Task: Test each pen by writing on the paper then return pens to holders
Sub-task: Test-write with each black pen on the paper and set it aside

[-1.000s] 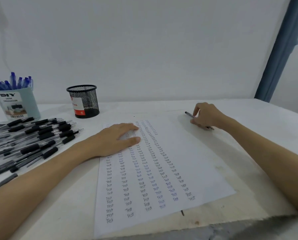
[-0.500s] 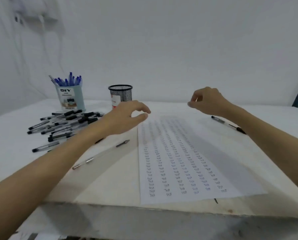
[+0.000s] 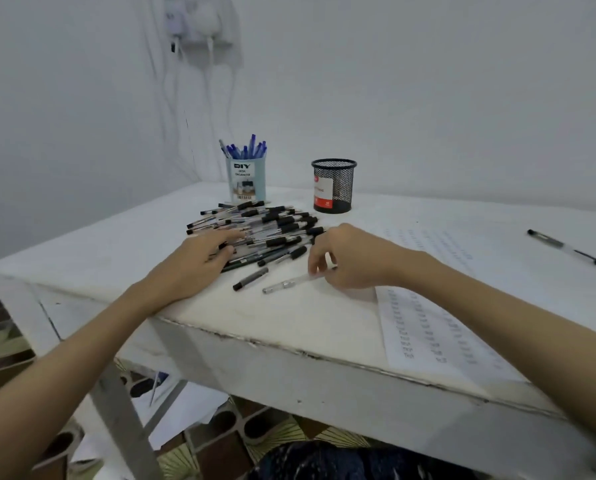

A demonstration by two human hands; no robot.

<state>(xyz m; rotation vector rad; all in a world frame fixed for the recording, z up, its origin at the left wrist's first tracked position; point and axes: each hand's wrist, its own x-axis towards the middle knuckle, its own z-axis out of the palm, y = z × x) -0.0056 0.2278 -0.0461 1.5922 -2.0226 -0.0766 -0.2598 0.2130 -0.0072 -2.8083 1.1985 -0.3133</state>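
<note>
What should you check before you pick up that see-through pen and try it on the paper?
1. Right hand on the clear pen: ok, fingertips touch it as it lies on the table.
2. Pen lifted: not ok, not yet.
3. Cap off: cannot tell.
4. Left hand out of the way: ok, it rests flat on the pen pile.
5. Paper within reach: ok, beside the right hand.
6. Mesh holder has room: ok, no pens stick out.

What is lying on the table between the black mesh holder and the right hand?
In the head view, only bare white table lies between the black mesh holder and the right hand; the pen pile ends just left of that stretch.
</note>
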